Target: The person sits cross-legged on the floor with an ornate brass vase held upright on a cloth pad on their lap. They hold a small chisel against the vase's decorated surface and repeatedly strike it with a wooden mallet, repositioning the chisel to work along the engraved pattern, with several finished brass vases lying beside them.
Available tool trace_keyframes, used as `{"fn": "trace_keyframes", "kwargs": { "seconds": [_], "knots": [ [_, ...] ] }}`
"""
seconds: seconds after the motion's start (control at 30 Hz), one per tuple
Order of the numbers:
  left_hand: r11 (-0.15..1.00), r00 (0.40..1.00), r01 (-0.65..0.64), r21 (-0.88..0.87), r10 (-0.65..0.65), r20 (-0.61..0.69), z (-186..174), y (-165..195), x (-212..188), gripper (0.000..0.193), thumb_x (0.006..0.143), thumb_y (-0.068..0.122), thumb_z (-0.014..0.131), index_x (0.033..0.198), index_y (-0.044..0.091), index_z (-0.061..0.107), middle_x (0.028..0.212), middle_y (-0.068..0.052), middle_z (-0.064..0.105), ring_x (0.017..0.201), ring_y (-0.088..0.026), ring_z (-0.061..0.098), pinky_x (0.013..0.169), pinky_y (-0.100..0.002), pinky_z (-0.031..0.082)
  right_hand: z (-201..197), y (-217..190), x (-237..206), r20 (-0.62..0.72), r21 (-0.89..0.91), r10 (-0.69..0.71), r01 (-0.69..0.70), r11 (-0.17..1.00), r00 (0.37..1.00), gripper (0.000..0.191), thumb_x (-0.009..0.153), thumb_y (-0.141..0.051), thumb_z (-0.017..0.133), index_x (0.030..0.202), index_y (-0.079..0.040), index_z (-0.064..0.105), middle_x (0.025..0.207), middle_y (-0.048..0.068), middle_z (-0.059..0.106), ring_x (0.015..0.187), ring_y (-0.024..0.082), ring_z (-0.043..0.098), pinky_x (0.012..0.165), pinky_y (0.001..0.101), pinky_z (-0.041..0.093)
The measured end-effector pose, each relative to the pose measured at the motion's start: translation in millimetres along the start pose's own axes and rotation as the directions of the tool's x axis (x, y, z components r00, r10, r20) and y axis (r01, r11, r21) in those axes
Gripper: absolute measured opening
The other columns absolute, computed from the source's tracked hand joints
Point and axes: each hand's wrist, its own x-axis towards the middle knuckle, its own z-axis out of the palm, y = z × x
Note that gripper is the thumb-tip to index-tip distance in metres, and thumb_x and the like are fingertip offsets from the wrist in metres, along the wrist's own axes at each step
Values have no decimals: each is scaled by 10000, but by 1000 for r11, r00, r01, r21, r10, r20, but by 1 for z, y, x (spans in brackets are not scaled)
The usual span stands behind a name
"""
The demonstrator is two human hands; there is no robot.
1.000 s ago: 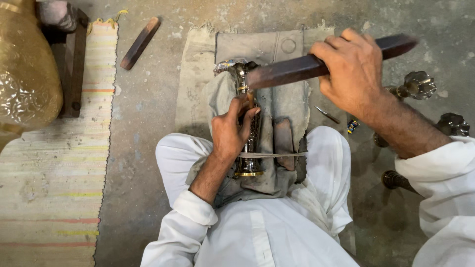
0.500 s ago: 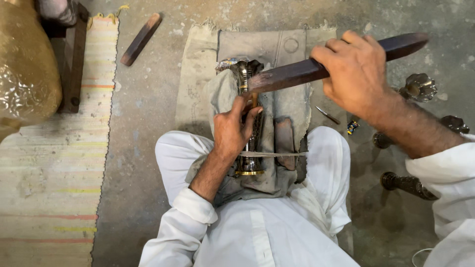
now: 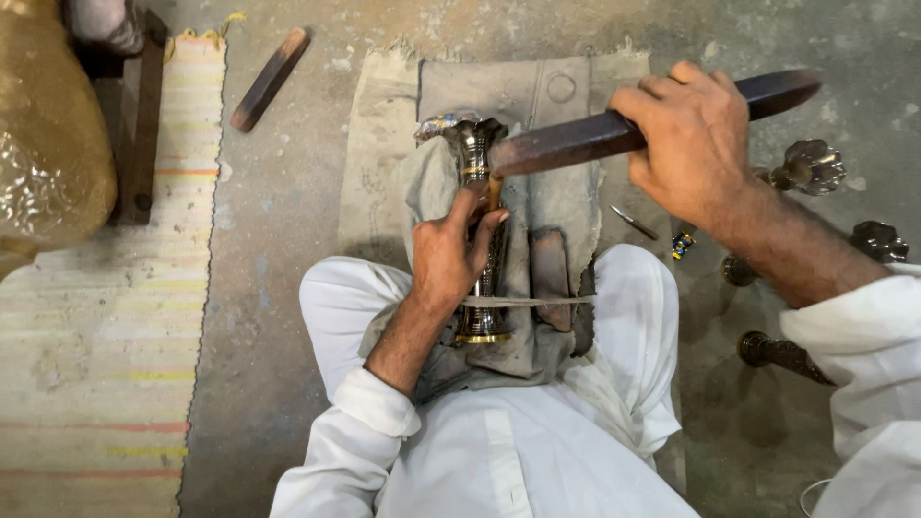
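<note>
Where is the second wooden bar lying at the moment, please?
In the head view the spare wooden bar lies slantwise on the bare concrete floor at upper left, between the striped mat and the grey cloth, untouched by either hand.

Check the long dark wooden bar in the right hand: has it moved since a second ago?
Yes. The wooden bar has dropped slightly toward the metal vase, against the grey cloth.

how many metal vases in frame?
4. One vase lies on the lap cloth under the left hand. Three lie on the floor at right, partly behind the right arm. More may be hidden.
</note>
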Motion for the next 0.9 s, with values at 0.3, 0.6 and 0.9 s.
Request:
{"fn": "trace_keyframes", "kwargs": {
  "seconds": [0.3,0.6,0.9],
  "knots": [
    [1000,1000,0,3,0,7,-2,2,1,374,969,211,755,1282,96,586,988,-139,786,787,-291,787,630,-382,610,-2,-5,3,21,353,300,-288,890,954,230,850,-124,793,1022,-111,639,892,24,685,827,211,644,757,398,498],
    [1000,1000,-19,-4,19,-6,-4,1,2,371,979,202,752,1293,93,586,988,-146,779,799,-311,777,638,-391,609,3,-2,-3,-31,62,80,-78,995,996,282,801,-82,823,1040,-89,673,931,41,651,886,279,641,766,425,473],
    [999,996,38,22,-39,76,-6,-1,3,393,963,209,762,1309,107,604,801,-146,756,633,-291,755,548,-399,570,14,13,-12,-30,163,90,-84,983,996,196,844,-34,790,1001,-63,675,852,77,686,790,245,618,859,412,481]
  ]
}}
